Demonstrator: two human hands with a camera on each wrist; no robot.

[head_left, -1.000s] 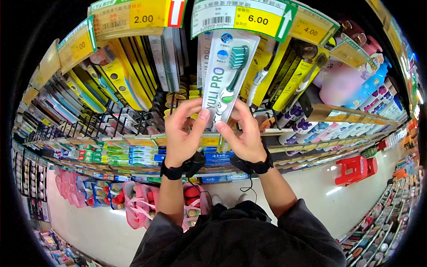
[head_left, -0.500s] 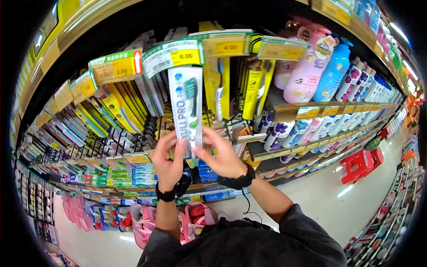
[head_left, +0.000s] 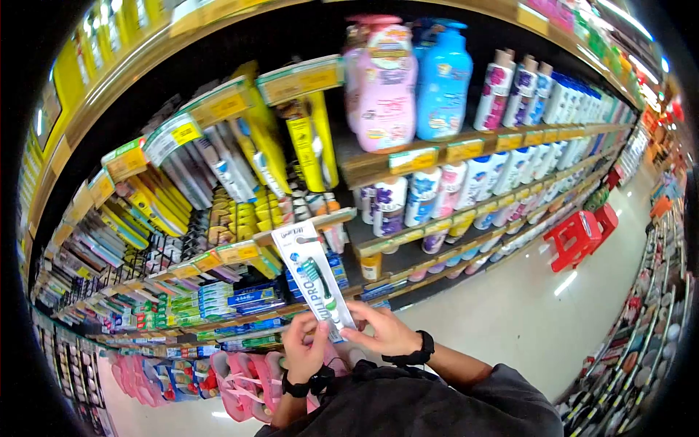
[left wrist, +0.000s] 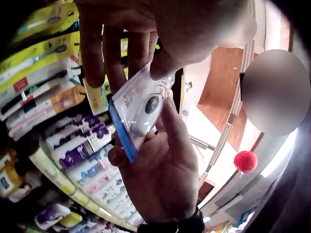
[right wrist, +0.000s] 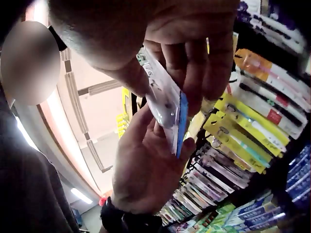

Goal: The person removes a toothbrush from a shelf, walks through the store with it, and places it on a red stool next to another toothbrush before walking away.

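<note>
Both hands hold the lower end of a packaged toothbrush (head_left: 313, 280), a white and clear blister pack with a green-bristled brush inside. The pack stands tilted, its top leaning left and away from the body. My left hand (head_left: 304, 346) pinches its lower left edge between thumb and fingers. At the lower right edge, my right hand (head_left: 382, 335) grips it with the thumb on the front. The left wrist view shows the blue-edged end of the pack (left wrist: 138, 109) between both hands; in the right wrist view the pack (right wrist: 166, 104) is seen from its side.
Toothbrushes in yellow packs (head_left: 156, 200) hang from hooks ahead on the left. Pink (head_left: 386, 87) and blue pump bottles (head_left: 444, 84) stand on a shelf to the right. Pink bags (head_left: 244, 382) are low on the left, and a red stool (head_left: 575, 240) is on the aisle floor.
Both hands have brought the toothbrush pack down and closer to the body, away from the hooks, and tilted its top left. The head view has swung right, showing more bottle shelves.
</note>
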